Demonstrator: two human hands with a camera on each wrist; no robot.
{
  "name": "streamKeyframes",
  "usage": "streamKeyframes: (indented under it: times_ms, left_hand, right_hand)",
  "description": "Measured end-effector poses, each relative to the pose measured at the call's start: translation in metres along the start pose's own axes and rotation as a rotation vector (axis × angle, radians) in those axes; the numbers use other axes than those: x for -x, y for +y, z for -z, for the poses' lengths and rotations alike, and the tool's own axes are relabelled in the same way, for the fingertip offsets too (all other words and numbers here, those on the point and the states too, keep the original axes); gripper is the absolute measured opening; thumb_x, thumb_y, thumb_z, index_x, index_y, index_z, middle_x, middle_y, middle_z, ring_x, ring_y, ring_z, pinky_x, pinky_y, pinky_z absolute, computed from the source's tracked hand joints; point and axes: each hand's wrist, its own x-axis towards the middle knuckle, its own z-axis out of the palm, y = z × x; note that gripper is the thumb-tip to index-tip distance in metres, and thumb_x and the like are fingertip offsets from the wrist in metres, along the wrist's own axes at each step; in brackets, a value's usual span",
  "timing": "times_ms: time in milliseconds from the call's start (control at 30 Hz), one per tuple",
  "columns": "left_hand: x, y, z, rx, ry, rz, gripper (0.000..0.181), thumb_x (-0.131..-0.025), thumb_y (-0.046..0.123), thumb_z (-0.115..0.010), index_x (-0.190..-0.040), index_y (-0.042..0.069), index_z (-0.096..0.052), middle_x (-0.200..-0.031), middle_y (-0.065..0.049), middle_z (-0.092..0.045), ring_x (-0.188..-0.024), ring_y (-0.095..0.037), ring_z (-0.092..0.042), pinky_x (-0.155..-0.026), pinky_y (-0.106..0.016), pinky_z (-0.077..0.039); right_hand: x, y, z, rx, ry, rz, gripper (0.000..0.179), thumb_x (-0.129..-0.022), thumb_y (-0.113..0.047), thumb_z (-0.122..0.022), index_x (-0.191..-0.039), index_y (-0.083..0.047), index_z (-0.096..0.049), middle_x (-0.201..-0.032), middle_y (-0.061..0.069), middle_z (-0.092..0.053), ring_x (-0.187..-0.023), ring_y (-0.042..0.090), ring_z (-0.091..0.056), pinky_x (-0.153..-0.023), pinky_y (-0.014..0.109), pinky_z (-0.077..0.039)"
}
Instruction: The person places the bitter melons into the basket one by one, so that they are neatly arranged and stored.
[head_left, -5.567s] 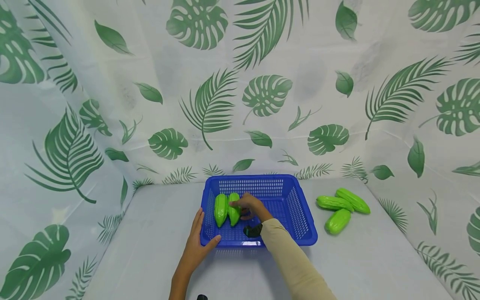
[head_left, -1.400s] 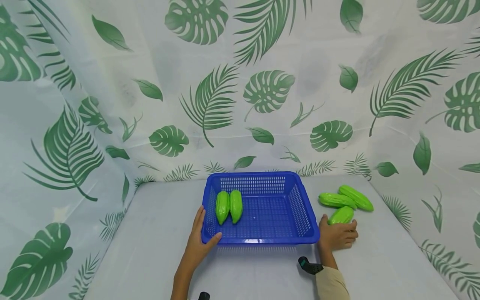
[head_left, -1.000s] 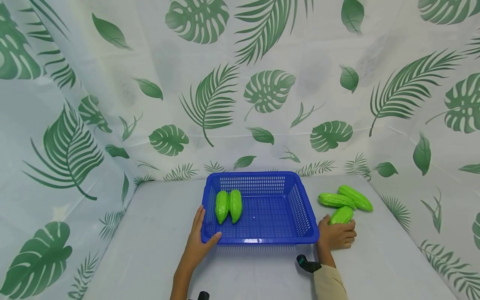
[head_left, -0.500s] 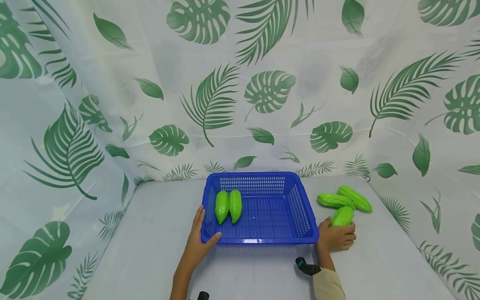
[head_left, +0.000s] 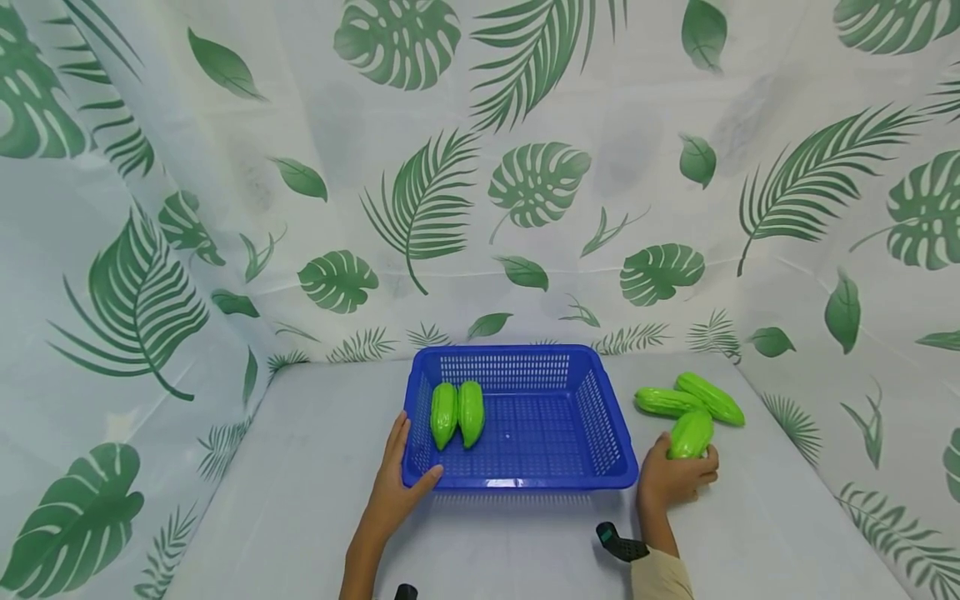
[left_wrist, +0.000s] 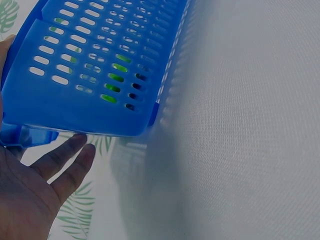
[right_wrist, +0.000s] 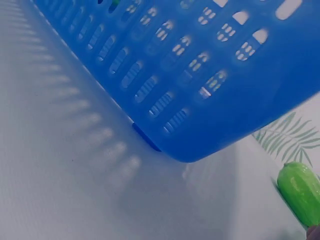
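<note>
My right hand (head_left: 671,479) grips the near end of a bright green, ridged gourd (head_left: 692,433), thumb on its left and fingers curled on its right. Its covered end is hidden. Just behind lie two more such gourds, one (head_left: 666,402) on the left and one (head_left: 711,397) on the right. Two others, a left gourd (head_left: 444,415) and a right gourd (head_left: 471,412), lie side by side in the blue plastic basket (head_left: 521,482). My left hand (head_left: 393,483) touches the basket's front left corner, thumb over the front rim, straight fingers along the left side.
The basket's slotted wall (right_wrist: 200,100) stands close to the right wrist camera. Leaf-patterned cloth (head_left: 525,275) encloses the pale table (head_left: 300,467) at the back and both sides. A black wrist device (head_left: 621,543) sits on the right wrist.
Earlier, my right hand was at the right gourd inside the basket. It then moved right to the near gourd on the table, which has now shifted slightly up and right. My left hand stays put.
</note>
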Motion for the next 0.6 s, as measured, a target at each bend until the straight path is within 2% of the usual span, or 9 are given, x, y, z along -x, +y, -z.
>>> streamKeyframes:
  times_ms: [233,400,600]
  left_hand:
    - [0.000,0.000,0.000,-0.012,-0.006,-0.010,0.092,-0.087,0.034,-0.070,-0.157,0.010,-0.016,-0.166,-0.002,-0.007,-0.151,-0.036,-0.011,-0.117,-0.059,-0.019]
    - [0.001,0.000,0.000,0.002,-0.009,-0.007,0.092,-0.087,0.033,-0.070,-0.157,0.009,-0.016,-0.166,-0.003,-0.007,-0.151,-0.036,-0.011,-0.117,-0.059,-0.019]
    - [0.000,0.001,0.001,0.006,-0.012,-0.002,0.091,-0.088,0.034,-0.070,-0.157,0.010,-0.015,-0.166,-0.001,-0.007,-0.152,-0.034,-0.010,-0.118,-0.058,-0.018]
  right_hand:
    - [-0.002,0.002,0.004,-0.214,-0.008,0.073,0.063,-0.092,-0.024,-0.063,-0.143,-0.009,-0.029,-0.143,0.016,-0.030,-0.134,0.023,-0.034,-0.118,0.031,-0.024]
    - [-0.001,-0.007,0.009,-0.307,-0.038,0.041,0.059,-0.095,-0.031,-0.061,-0.142,-0.016,-0.029,-0.137,0.004,-0.034,-0.131,0.014,-0.036,-0.114,0.025,-0.028]
    - [-0.003,-0.024,0.015,-0.411,-0.073,-0.006,0.058,-0.094,-0.029,-0.063,-0.141,-0.020,-0.030,-0.129,-0.003,-0.037,-0.129,0.013,-0.042,-0.109,0.022,-0.036]
